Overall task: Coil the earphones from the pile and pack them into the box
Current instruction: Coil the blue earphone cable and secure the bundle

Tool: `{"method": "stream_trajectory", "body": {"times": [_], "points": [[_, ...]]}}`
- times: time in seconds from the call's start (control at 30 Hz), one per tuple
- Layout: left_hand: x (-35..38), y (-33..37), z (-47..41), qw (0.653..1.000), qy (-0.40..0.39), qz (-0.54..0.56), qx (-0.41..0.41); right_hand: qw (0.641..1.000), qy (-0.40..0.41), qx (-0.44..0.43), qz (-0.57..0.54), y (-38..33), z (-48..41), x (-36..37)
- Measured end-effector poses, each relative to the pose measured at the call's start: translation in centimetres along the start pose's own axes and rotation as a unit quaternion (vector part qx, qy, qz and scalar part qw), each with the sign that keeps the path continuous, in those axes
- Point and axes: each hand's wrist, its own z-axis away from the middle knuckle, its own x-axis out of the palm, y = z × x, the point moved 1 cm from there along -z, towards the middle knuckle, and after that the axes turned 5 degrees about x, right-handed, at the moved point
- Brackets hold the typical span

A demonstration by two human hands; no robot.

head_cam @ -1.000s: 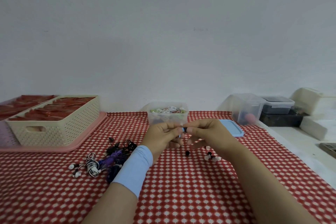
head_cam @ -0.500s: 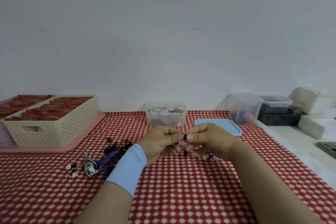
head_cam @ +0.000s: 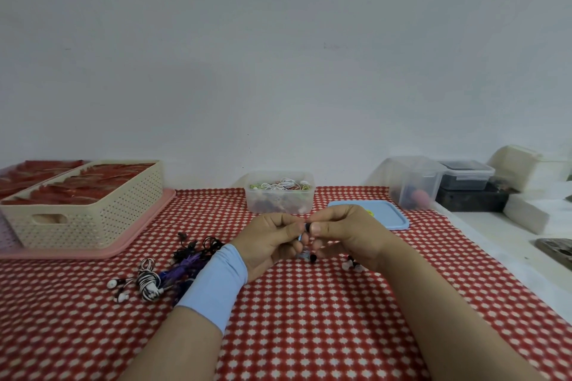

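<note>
My left hand (head_cam: 272, 238) and my right hand (head_cam: 346, 235) meet above the middle of the table, both pinching a blue and black earphone (head_cam: 306, 227) between fingertips. Its black bud (head_cam: 313, 258) and white buds (head_cam: 353, 265) hang below my hands near the cloth. The pile of earphones (head_cam: 182, 266), black, purple and zebra-striped, lies left of my left wrist. The clear plastic box (head_cam: 280, 195) with several coiled earphones inside stands just beyond my hands.
The box's blue lid (head_cam: 387, 213) lies right of it. A cream basket (head_cam: 83, 210) on a pink tray (head_cam: 148, 226) fills the left. Clear and dark containers (head_cam: 414, 182) and white blocks (head_cam: 526, 210) sit at the right, past the red checked cloth's edge.
My hands have dropped slightly toward me and stayed together on the earphone. The camera has tilted a little, so the box and lid show more fully.
</note>
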Motion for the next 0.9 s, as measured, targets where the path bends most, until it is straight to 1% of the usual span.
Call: {"method": "stream_trajectory", "body": {"times": [0.17,0.33,0.4,0.57,0.73,0.9], "points": [[0.8,0.4,0.2,0.999,-0.031,0.04,-0.005,0.999,-0.031,-0.04,-0.02,-0.3,0.2,0.0],[0.4,0.3,0.2,0.998,-0.044,0.048,-0.022,0.998,-0.015,-0.056,-0.004,0.0,0.0,0.0],[0.2,0.2,0.1,0.998,-0.032,0.048,-0.017,0.998,-0.005,-0.059,-0.017,0.0,-0.1,0.3],[0.1,0.3,-0.3,0.999,0.026,0.01,0.032,0.995,0.052,-0.069,-0.041,-0.1,-0.3,0.4],[-0.1,0.4,-0.3,0.996,0.061,-0.037,0.056,0.995,0.064,-0.07,-0.017,-0.4,0.0,0.6],[-0.2,0.5,-0.1,0.992,0.073,-0.08,0.07,0.995,0.083,-0.062,0.012,-0.6,0.1,0.6]]}}
